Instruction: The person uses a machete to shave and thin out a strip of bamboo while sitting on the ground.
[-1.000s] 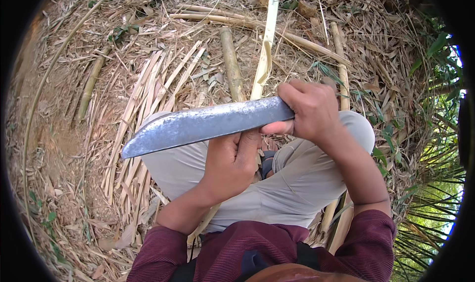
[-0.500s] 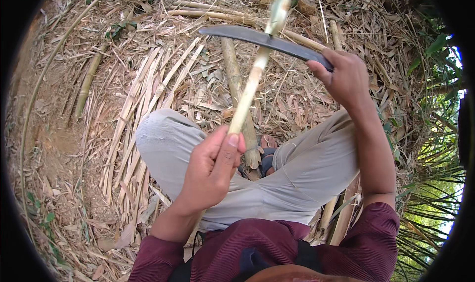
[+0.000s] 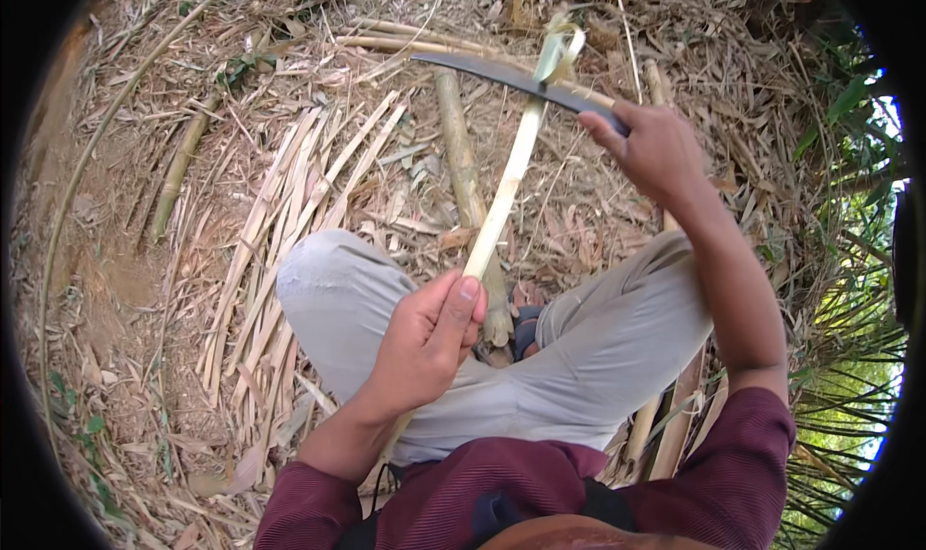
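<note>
My left hand (image 3: 424, 343) is closed around the near end of a pale bamboo strip (image 3: 510, 188), thumb on top. The strip slants up and away from me over the ground. In my right hand (image 3: 661, 155) is the handle end of a long, slightly curved machete (image 3: 502, 72); the fingers hide the handle. Its dark blade lies across the strip near the far end and points left. Just past the blade a thin green-and-white shaving (image 3: 562, 52) curls up from the strip.
Many split bamboo strips (image 3: 280, 232) lie in a loose pile to the left. A bamboo pole (image 3: 458, 145) rests on the ground between my feet, with another length (image 3: 180, 169) farther left. Dry leaves and shavings cover the ground; green foliage (image 3: 849, 107) stands at the right.
The blade still crosses the strip, now nearer its far end, where a curled shaving shows. My right hand has shifted slightly left and nearer; my left has moved slightly toward me.
</note>
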Demonstrator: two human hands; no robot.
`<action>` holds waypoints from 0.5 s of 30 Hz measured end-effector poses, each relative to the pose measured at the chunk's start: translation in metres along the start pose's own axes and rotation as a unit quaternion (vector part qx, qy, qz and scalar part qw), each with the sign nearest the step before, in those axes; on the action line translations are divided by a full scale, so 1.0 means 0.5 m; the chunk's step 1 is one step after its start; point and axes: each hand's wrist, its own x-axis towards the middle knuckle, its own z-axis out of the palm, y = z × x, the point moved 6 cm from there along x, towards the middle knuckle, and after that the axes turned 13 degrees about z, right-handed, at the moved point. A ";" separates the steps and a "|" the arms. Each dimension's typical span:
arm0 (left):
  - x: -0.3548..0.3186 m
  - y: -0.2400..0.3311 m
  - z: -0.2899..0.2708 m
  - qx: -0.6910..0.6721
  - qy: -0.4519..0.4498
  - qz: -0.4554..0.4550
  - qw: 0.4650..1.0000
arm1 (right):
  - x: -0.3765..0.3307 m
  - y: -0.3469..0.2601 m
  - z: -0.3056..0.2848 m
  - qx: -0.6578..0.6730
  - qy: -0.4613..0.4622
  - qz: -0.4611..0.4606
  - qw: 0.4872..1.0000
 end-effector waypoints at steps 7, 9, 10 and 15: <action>-0.018 -0.019 0.002 0.040 -0.020 0.015 0.999 | -0.056 -0.059 -0.014 0.026 0.104 -0.167 0.980; -0.034 -0.011 0.010 0.077 -0.040 0.022 0.996 | -0.026 -0.043 -0.016 -0.008 0.115 -0.164 0.980; -0.035 -0.010 0.005 0.081 -0.038 0.025 0.996 | -0.009 -0.030 -0.017 -0.027 0.118 -0.158 0.980; -0.042 -0.002 -0.002 0.091 -0.033 0.029 0.995 | 0.086 0.061 -0.043 0.039 0.138 -0.007 0.990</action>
